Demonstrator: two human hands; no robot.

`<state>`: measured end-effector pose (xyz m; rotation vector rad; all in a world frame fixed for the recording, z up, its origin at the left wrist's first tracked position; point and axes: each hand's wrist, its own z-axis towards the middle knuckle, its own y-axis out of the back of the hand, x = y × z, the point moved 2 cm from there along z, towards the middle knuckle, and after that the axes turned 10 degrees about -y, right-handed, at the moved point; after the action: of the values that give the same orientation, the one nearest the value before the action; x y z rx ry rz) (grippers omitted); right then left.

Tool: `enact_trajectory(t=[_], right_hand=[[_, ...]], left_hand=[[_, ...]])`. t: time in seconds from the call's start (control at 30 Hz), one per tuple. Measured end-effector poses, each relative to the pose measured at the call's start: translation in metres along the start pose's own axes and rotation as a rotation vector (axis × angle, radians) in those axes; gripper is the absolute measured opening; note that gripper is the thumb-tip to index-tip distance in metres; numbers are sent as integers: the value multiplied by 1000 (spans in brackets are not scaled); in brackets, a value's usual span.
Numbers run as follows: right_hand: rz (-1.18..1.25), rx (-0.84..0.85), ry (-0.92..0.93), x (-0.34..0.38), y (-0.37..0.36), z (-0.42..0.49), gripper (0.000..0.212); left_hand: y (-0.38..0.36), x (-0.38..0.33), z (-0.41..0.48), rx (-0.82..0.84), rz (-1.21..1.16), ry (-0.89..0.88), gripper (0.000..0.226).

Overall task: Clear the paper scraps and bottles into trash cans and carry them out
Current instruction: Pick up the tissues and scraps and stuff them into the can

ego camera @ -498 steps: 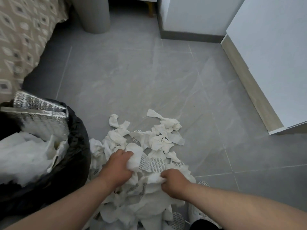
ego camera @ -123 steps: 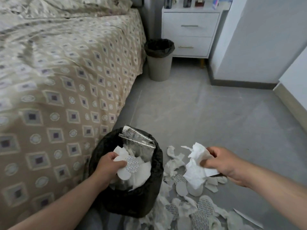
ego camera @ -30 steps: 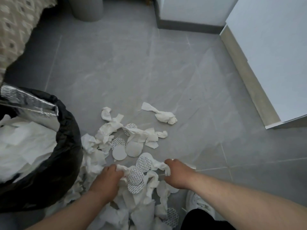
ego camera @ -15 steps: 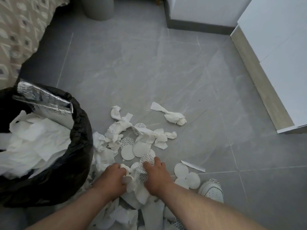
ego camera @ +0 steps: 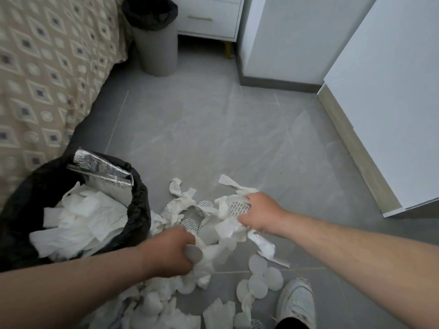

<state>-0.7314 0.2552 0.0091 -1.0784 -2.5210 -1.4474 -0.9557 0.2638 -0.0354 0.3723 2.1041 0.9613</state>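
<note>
Head view | left hand (ego camera: 171,254): fingers curled round a wad of paper scraps (ego camera: 223,230), just right of the lined trash can (ego camera: 140,210) rim | right hand (ego camera: 261,214): fingers gripping more scraps at the pile's far edge | can stands against the bed (ego camera: 47,67) edge, paper inside | bare floor (ego camera: 213,129) lies beyond the pile, between the bed and the white cabinet (ego camera: 392,103) | second trash can (ego camera: 154,43) at the far end | shoe (ego camera: 294,302) beside loose discs

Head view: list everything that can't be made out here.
All in the head view:
- Fingers of the left hand: motion blur, and paper scraps cover them.
- The near trash can: left edge cuts it off; paper hides its depth.
- Inside of the grey trash can: top edge crops it, liner is dark.
- The white shoe: bottom edge cuts it off.
</note>
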Motion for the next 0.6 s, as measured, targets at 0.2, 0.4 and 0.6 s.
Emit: enact_trajectory(t=[0.2, 0.4, 0.6], right_hand=[[277, -87, 60, 61, 45, -50, 9], [443, -123, 85, 116, 45, -55, 15], [500, -102, 71, 138, 29, -31, 16]], left_hand=[[98, -35, -72, -323, -173, 73, 23], [133, 22, -148, -653, -345, 193, 19], [119, 122, -185, -749, -184, 427, 19]])
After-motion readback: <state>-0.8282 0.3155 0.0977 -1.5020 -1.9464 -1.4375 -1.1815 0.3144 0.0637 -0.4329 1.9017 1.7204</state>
